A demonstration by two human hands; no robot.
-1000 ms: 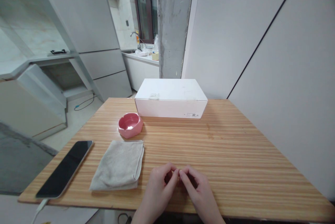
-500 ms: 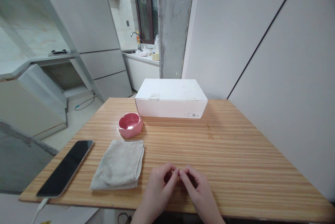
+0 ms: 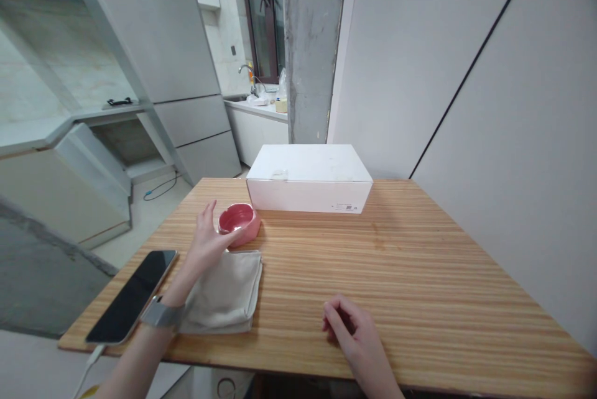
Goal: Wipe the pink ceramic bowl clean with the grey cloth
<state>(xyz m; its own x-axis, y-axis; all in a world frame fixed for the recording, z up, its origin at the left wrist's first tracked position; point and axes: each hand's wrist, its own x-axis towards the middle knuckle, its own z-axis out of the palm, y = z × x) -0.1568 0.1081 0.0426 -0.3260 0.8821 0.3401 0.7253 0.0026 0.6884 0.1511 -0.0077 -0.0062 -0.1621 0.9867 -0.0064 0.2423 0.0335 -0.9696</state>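
Observation:
My left hand (image 3: 212,237) reaches over the folded grey cloth (image 3: 228,296) with its thumb and fingers spread. It is at the left side of a pink ashtray (image 3: 252,231), the thumb passing in front of the rim. Whether the thumb touches the ashtray I cannot tell. Low on the table, right of the cloth, my right hand (image 3: 349,330) is closed, thumb against curled fingers. Anything inside those fingers is hidden.
A white box (image 3: 308,196) stands at the table's far edge, behind the ashtray. A black-screened phone (image 3: 133,299) with a white cable (image 3: 88,365) plugged in lies at the left edge of the wooden table (image 3: 420,299).
Both hands had their fingertips together before. My left hand has moved away, forward and left to the ashtray, and opened. My right hand stays about where it was, its fingers more curled.

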